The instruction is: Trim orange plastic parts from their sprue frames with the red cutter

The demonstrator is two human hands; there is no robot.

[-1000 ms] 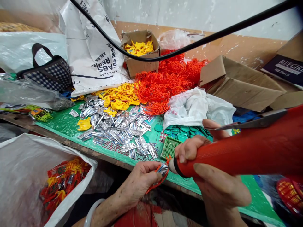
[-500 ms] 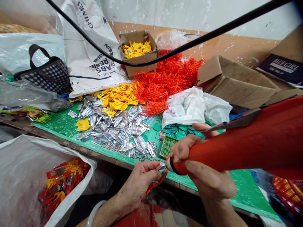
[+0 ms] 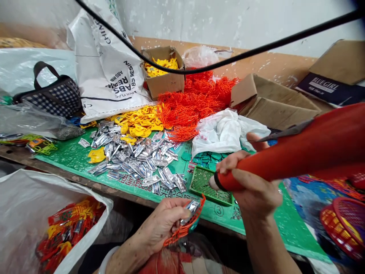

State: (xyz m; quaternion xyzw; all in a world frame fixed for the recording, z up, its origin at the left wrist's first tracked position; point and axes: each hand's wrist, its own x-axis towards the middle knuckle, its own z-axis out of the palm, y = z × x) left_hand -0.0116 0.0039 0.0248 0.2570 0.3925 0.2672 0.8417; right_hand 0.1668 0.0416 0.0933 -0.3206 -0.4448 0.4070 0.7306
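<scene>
My left hand (image 3: 164, 220) pinches an orange plastic piece (image 3: 181, 233) with a silver plate (image 3: 192, 207) against it, near the table's front edge. A bit of teal plastic shows behind the orange piece. Wrapped around the front of a red electric screwdriver (image 3: 288, 156) is my right hand (image 3: 255, 190). The tool points down and left, its pale nose over a green perforated tray (image 3: 201, 178). Whether its bit touches anything in the tray, I cannot tell. Teal pieces (image 3: 209, 159) lie just behind the tray, partly under a white plastic bag (image 3: 218, 133).
Silver plates (image 3: 139, 161), yellow pieces (image 3: 142, 120) and orange pieces (image 3: 191, 110) lie heaped on the green tabletop. A white sack (image 3: 97, 213) with assembled pieces stands front left. Cardboard boxes (image 3: 282, 114) are behind. A red basket (image 3: 339, 224) sits right, and a black cable (image 3: 228, 62) crosses above.
The screwdriver has lifted off the piece in my left hand and moved right, over the green tray. My left hand still grips the orange piece and silver plate, now slightly tilted. The view has shifted slightly.
</scene>
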